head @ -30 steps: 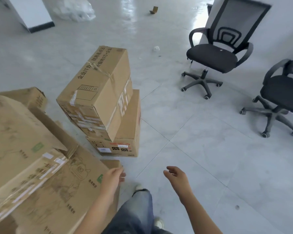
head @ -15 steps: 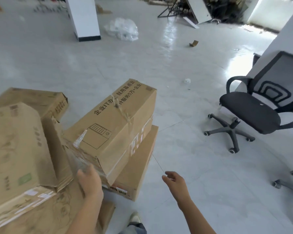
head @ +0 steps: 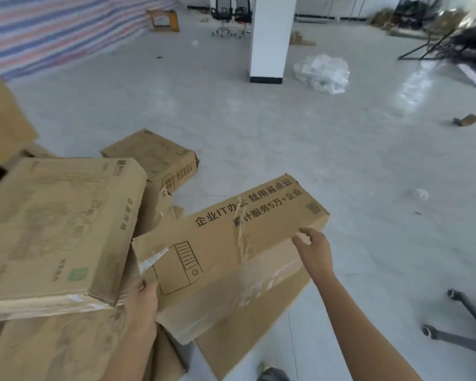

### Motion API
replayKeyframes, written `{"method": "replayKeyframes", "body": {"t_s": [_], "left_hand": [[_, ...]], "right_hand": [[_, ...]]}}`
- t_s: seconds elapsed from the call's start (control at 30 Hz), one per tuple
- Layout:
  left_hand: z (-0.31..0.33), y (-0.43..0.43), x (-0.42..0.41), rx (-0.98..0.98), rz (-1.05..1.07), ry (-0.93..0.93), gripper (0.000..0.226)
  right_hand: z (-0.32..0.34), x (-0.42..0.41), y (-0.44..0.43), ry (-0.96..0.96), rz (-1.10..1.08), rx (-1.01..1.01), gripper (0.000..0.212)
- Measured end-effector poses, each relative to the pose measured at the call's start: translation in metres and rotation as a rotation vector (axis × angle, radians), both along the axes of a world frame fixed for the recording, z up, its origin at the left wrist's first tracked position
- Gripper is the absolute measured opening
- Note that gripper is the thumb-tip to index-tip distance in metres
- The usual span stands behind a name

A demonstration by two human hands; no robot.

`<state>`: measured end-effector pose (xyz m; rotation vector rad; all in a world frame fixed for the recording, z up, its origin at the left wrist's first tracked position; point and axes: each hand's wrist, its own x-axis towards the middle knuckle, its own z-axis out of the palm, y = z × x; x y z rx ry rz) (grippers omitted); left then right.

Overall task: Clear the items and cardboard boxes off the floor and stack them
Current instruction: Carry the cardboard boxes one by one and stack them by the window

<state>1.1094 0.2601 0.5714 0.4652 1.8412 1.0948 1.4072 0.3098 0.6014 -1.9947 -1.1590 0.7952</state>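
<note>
A long brown cardboard box printed with black characters and a line drawing of a computer tower (head: 226, 243), bound with clear tape, sits tilted on top of a flat brown cardboard carton (head: 261, 323) that lies on the pale grey tiled floor (head: 286, 133) near its front edge. The right hand (head: 315, 247) holds the long box at the far end of its right top edge, with the fingers (head: 302, 233) curled onto the cardboard. The left hand (head: 142, 301) is pressed against the box's near left corner. Its fingertips are tucked between this box and the neighbouring carton, so I cannot tell whether it grips. Just to the left, a wide flat brown cardboard box with a green square label (head: 58, 229) lies on top of another faintly printed brown carton (head: 61, 350). Behind them a smaller brown cardboard box (head: 154, 158) stands on the floor. Farther back a white square pillar with a dark base (head: 271, 37) rises from the floor, and a heap of crumpled clear plastic wrap (head: 322, 72) lies just beside it on the right. A red, white and blue striped tarpaulin (head: 52, 26) covers the back left corner. A small scrap of brown cardboard (head: 466, 120) lies near the floor's right edge, and the grey wheeled base of a chair (head: 462, 325) shows at the front right.
</note>
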Motion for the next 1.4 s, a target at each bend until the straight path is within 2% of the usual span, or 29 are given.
{"method": "replayKeyframes", "body": {"t_s": [0.07,0.13,0.23,0.37,0.5,0.6,0.67,0.77,0.93,1.07,1.17,1.27,1.3,1.4], "left_hand": [[-0.008,0.007,0.006,-0.044,0.042,0.105,0.040],[-0.015,0.012,0.013,-0.096,0.102,0.133,0.065],[-0.057,0.025,0.001,-0.170,0.140,0.154,0.086],[-0.104,0.025,-0.014,-0.200,0.231,0.176,0.090],[-0.107,0.021,-0.014,-0.175,0.374,0.077,0.085],[-0.107,0.019,-0.012,-0.129,0.415,0.018,0.081],[-0.082,0.014,0.003,-0.123,0.437,0.002,0.077],[-0.012,-0.001,0.038,-0.070,0.520,0.009,0.050],[0.045,-0.032,0.061,0.080,0.702,-0.027,0.028],[0.080,-0.077,0.058,0.199,0.840,0.006,0.030],[0.110,-0.117,0.049,0.278,0.922,0.033,0.029],[0.144,-0.163,0.044,0.362,0.932,0.028,0.011],[0.156,-0.182,0.044,0.378,0.952,0.040,0.013],[0.184,-0.239,0.048,0.439,1.022,0.135,0.017]], "right_hand": [[0.003,0.025,0.040,-0.119,0.050,0.003,0.039],[0.008,0.048,0.073,-0.207,0.097,-0.006,0.043],[0.012,0.079,0.108,-0.161,0.145,-0.101,0.054],[0.004,0.104,0.134,0.002,0.250,-0.294,0.068],[-0.010,0.109,0.134,0.108,0.292,-0.357,0.048],[-0.015,0.109,0.139,0.177,0.241,-0.355,0.048],[-0.014,0.109,0.147,0.182,0.233,-0.330,0.040],[-0.002,0.107,0.160,0.178,0.279,-0.259,0.035],[0.039,0.081,0.178,-0.027,0.426,-0.202,0.029],[0.069,0.045,0.169,-0.099,0.554,-0.140,0.024],[0.087,0.014,0.158,-0.072,0.627,-0.048,0.026],[0.104,-0.021,0.136,0.037,0.677,0.017,0.020],[0.111,-0.035,0.123,0.066,0.706,0.039,0.016],[0.135,-0.074,0.079,0.173,0.783,0.121,0.023]]}}
